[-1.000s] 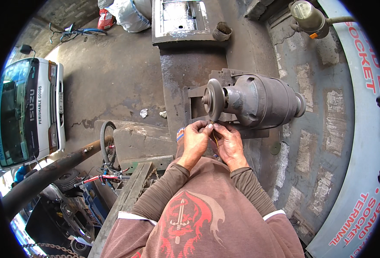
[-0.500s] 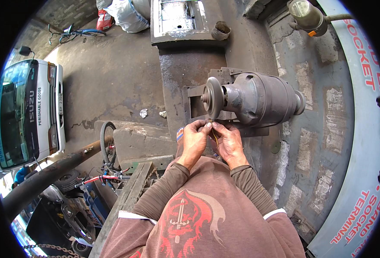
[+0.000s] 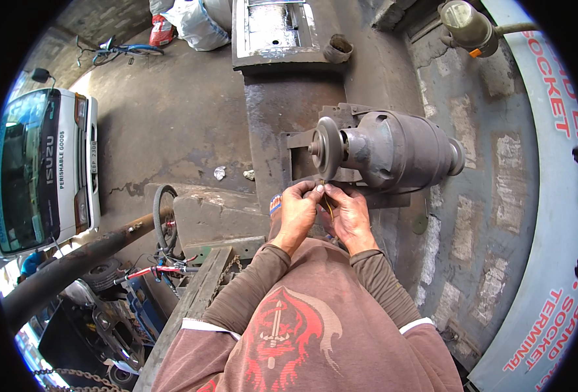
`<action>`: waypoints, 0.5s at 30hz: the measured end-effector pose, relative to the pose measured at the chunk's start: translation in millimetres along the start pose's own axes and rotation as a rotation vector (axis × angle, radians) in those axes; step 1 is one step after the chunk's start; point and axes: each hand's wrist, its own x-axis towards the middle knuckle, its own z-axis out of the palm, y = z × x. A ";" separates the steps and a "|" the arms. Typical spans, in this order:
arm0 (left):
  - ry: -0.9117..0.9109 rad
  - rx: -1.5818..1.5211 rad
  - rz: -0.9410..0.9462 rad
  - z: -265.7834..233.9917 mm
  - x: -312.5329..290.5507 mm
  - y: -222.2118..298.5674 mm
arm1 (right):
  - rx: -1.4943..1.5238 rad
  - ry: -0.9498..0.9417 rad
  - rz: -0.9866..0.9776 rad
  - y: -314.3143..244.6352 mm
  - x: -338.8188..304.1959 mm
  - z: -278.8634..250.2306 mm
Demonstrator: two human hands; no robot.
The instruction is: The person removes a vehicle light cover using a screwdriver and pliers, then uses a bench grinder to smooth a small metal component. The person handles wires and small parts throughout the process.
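My left hand [image 3: 295, 212] and my right hand [image 3: 349, 217] meet fingertip to fingertip just below the edge of a grey grinding wheel [image 3: 329, 150]. Both are closed in a pinch around something small, mostly hidden by the fingers. From the pinch a thin yellow wire-like strand [image 3: 329, 208] trails down between the palms. Whether the held piece touches the wheel, I cannot tell. The wheel sits on the shaft of a big grey electric motor [image 3: 403, 150], fixed to a metal base that shows beneath it.
Beyond the motor stands a metal bench [image 3: 276, 60] with a small pot [image 3: 337, 48] at its corner. A painted block wall [image 3: 462, 176] runs along the right. To the left are a thick pipe [image 3: 86, 264], a bicycle wheel [image 3: 165, 222], and a white truck [image 3: 47, 170].
The view has shifted very slightly. Both hands keep the same pinch at the wheel's lower edge, with little visible movement.
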 end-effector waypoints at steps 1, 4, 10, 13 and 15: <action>-0.002 0.005 -0.009 0.6 0.3 -0.4 | -0.013 -0.016 -0.015 0.8 1.0 -0.9; -0.011 0.000 -0.019 1.8 1.7 -1.8 | -0.038 -0.050 -0.049 2.4 4.0 -4.0; -0.036 -0.019 -0.012 -2.8 1.9 -1.5 | -0.015 -0.040 -0.038 2.4 2.9 -3.4; -0.047 -0.038 -0.022 -4.5 0.8 -0.4 | -0.017 -0.037 -0.048 2.1 1.0 0.2; -0.055 -0.041 -0.028 -4.5 0.1 0.0 | -0.013 -0.047 -0.063 2.1 0.7 2.0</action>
